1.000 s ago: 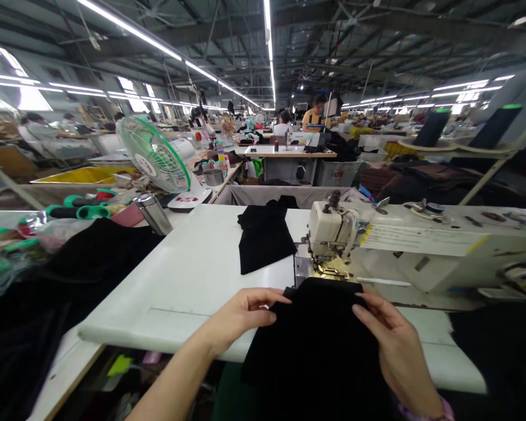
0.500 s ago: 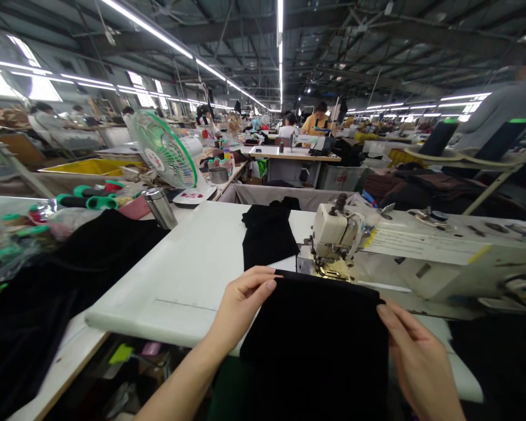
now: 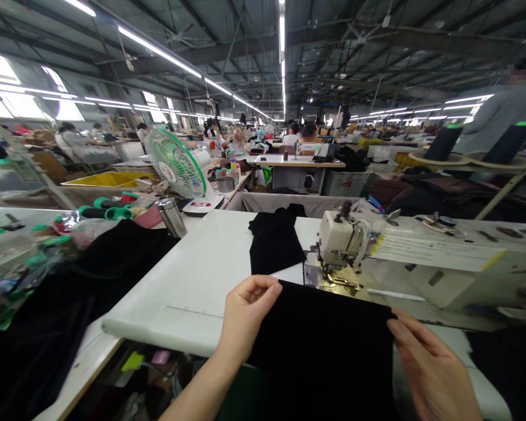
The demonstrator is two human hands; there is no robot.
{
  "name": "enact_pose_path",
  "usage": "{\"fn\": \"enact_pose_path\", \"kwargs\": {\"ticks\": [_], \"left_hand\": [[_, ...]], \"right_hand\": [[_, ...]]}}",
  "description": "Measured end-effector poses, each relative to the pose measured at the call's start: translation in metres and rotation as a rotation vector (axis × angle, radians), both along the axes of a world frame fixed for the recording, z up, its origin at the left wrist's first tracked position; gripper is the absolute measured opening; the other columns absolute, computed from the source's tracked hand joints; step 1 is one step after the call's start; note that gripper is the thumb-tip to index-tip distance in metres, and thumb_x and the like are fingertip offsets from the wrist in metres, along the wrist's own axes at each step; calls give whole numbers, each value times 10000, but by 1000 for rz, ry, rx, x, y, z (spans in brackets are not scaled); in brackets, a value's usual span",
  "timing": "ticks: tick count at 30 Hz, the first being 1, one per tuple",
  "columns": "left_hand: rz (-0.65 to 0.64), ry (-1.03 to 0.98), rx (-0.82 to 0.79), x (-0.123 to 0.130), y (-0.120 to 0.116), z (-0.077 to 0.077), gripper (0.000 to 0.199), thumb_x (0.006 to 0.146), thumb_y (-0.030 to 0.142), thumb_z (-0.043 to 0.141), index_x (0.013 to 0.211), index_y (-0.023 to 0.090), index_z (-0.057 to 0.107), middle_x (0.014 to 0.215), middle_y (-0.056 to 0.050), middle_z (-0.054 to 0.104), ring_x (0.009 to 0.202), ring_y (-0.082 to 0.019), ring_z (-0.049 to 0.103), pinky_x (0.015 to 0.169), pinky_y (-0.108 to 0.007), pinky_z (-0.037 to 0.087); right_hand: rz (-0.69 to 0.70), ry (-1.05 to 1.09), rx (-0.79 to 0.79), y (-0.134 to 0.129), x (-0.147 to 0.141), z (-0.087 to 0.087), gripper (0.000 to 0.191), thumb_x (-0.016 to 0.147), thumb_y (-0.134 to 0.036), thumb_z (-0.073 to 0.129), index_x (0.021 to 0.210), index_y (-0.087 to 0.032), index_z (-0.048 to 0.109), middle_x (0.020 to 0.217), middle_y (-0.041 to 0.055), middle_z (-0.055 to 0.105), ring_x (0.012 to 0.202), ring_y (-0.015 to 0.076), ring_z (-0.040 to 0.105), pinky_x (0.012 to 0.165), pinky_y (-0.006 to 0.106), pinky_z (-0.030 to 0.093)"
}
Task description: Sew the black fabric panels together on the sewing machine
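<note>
2 corners of a black fabric panel (image 3: 328,345) are pinched, 1 by the left hand (image 3: 248,313) and 1 by the right hand (image 3: 433,362), and it is held spread between them at the near edge of the white table (image 3: 188,275). Beyond it, an industrial sewing machine (image 3: 339,237) is mounted along the table's right side. Towards the far edge, a 2nd black fabric piece (image 3: 276,242) is laid.
</note>
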State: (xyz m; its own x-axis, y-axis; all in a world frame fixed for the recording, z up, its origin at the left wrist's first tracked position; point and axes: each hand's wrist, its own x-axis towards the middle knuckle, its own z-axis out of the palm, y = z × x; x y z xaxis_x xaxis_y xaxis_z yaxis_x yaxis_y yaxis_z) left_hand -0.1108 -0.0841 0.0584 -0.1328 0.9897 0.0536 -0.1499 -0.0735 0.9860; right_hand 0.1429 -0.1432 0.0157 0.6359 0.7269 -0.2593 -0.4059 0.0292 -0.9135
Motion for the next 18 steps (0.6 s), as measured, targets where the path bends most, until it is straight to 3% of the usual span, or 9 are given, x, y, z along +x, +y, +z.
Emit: {"fn": "enact_pose_path", "kwargs": {"ticks": [4, 9, 14, 18], "left_hand": [[-2, -12, 15, 0, -1, 1, 169, 666, 318, 822, 700, 175, 741, 780, -18, 739, 701, -106, 628, 661, -175, 499], [18, 13, 41, 0, -1, -1, 154, 674, 290, 817, 700, 166, 728, 752, -18, 733, 680, -107, 628, 650, -182, 502], [36, 45, 91, 0, 4, -2, 183, 687, 292, 815, 721, 164, 688, 743, -11, 727, 679, -99, 638, 640, -165, 501], [94, 40, 110, -4, 6, -6, 308, 637, 292, 864, 813, 187, 634, 716, 13, 720, 698, -116, 668, 679, -183, 530]], "right_hand": [[-9, 43, -13, -1, -1, 5, 517, 326, -365, 972, 786, -218, 788, 963, 18, 761, 1063, 190, 657, 719, 62, 533], [-6, -4, 5, -2, 4, -3, 511, 345, -387, 970, 795, -226, 789, 1020, 10, 757, 1125, 192, 633, 807, 72, 516], [36, -219, 43, -2, 12, -13, 440, 481, -433, 934, 842, -227, 792, 1054, 24, 748, 1061, 210, 653, 956, 214, 496], [72, -410, 125, -3, 8, -9, 289, 624, -407, 879, 815, -213, 782, 1008, 50, 744, 959, 222, 674, 911, 315, 527]]}}
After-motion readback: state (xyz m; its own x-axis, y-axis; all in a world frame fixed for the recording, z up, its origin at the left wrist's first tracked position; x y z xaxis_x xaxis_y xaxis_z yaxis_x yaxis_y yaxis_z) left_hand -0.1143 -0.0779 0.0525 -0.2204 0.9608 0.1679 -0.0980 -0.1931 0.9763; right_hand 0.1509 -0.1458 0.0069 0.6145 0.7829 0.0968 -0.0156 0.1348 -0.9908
